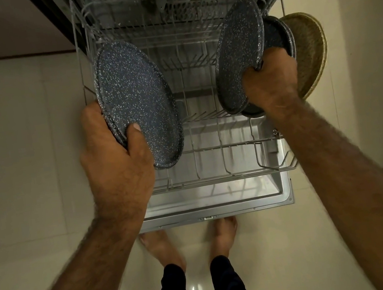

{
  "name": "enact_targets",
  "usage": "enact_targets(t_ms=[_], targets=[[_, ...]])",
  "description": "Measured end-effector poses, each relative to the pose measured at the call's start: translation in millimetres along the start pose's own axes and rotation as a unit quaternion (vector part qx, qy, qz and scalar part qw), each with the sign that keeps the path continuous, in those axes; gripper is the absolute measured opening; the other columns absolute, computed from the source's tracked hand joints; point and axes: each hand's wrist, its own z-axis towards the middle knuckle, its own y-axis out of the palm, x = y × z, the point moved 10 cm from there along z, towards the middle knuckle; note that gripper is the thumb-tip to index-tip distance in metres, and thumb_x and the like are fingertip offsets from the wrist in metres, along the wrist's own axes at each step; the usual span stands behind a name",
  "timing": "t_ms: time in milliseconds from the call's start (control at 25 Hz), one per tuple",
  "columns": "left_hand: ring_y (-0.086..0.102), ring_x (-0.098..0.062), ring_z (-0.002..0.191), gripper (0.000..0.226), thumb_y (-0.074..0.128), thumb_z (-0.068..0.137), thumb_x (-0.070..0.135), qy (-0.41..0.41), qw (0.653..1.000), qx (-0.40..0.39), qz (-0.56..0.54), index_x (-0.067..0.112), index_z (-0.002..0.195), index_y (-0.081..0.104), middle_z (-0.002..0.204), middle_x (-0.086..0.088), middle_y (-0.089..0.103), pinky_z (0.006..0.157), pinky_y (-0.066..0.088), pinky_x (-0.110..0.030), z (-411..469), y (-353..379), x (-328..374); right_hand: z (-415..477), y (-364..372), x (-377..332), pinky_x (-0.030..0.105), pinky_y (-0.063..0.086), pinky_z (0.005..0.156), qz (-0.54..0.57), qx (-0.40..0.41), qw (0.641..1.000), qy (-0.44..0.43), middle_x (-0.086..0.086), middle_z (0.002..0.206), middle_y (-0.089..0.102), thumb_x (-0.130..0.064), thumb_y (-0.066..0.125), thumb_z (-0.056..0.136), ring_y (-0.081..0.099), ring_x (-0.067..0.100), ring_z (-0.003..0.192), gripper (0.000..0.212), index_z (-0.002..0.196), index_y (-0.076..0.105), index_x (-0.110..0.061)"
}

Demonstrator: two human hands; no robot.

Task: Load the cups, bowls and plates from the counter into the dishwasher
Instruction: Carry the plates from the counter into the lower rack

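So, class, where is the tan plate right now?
In the head view, the tan plate is on the right, outermost in the bunch the right hand grips, beside a dark plate, past the right edge of the rack.

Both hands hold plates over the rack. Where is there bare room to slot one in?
In the rack, the middle tine rows, between the left hand and right hand, are bare, as is the near strip by the front rail. Crowded: the right side, around the right hand's mixed plates, and the left edge under the left hand's speckled plates.
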Motion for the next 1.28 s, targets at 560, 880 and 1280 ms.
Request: enact_targets(t_ms=[560, 880, 1280], targets=[[0.056, 0.021, 0.075, 0.031, 0.061, 0.095, 0.010, 0.003, 1.000, -0.003, -0.003, 0.014, 0.125, 0.052, 0.093, 0.027, 0.056, 0.064, 0.035, 0.003, -4, -9, -11, -34, 42, 34, 0.003, 0.040, 0.059, 0.047, 0.020, 0.998, 0.030, 0.006, 0.115, 0.070, -0.016, 0.058, 0.099, 0.062, 0.008, 0.084, 0.026, 0.123, 0.064, -0.007], [0.056, 0.021, 0.075, 0.033, 0.061, 0.096, 0.011, -0.001, 1.000, -0.006, -0.005, 0.013, 0.127, 0.051, 0.094, 0.026, 0.057, 0.062, 0.037, 0.003, -10, -9, -17, -31, 40, 45, 0.006, 0.038, 0.078, 0.099, 0.035, 0.994, 0.040, 0.003, 0.125, 0.068, -0.024, 0.069, 0.095, 0.064, 0.016, 0.110, 0.041, 0.133, 0.061, -0.011], [0.070, -0.010, 0.087, 0.032, 0.064, 0.094, 0.021, -0.054, 0.995, 0.017, -0.079, 0.040, 0.116, 0.050, 0.099, 0.016, 0.068, 0.074, 0.062, -0.040, -14, -12, -31, -83, -20, 6, 0.032, 0.051, 0.095, -0.017, 0.210, 0.970, -0.118, 0.009, 0.139, 0.049, -0.045, 0.060, 0.097, 0.051, 0.019, 0.122, 0.063, 0.148, 0.043, -0.013]])
